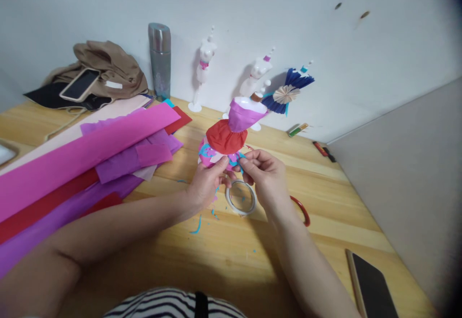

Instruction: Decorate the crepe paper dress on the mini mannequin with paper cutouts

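A small mannequin wears a paper dress with a purple bodice, a red gathered skirt and a lower layer of pink with blue cut-out decorations. It leans away from me, toward the wall. My left hand is closed on the dress's hem, thumb on top. At the hem's right side my right hand pinches the edge by a blue decoration; its fingertips partly hide what they hold. A roll of white tape lies flat on the table below both hands.
Long pink paper and other coloured sheets spread across the left. Behind stand a flask, a white mannequin and a blue-dressed one. Red-handled scissors lie right, partly hidden; blue scraps and a phone lie nearer me.
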Available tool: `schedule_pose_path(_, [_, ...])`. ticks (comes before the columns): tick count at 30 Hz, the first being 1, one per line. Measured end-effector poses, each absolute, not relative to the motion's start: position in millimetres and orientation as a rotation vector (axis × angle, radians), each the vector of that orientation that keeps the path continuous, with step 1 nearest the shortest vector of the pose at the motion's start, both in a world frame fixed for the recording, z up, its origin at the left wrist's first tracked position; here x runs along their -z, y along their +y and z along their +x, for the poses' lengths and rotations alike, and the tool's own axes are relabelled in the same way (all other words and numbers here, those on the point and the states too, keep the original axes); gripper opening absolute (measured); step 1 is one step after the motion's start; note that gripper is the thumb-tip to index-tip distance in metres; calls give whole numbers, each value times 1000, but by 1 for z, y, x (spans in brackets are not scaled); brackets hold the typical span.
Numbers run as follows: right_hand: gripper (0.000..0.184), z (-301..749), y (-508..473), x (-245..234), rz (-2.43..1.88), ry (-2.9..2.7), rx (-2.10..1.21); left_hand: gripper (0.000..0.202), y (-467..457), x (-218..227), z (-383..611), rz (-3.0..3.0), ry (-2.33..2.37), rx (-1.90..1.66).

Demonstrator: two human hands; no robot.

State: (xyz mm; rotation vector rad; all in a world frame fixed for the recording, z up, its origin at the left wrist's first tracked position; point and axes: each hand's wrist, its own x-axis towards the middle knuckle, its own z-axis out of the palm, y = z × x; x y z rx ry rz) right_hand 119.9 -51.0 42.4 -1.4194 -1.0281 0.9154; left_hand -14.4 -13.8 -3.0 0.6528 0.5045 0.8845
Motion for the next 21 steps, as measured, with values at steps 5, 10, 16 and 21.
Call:
schedule_pose_path(5, [47,120,-51,-41,-1415,-969,-922,40,-14,1,-15,630,503,-871])
schedule_pose_path(10, [48,120,-50,-39,-1408,-929,-935,39,-15,0,-15,625,490,-887])
schedule_pose_path(16, [49,119,-50,-37,-1411,-968,-919,42,-16,0,-16,651,483,-891])
schedule_pose_path(21, [47,116,-51,-40,-1423,-967,-897,44,-15,0,-14,709,500,-950])
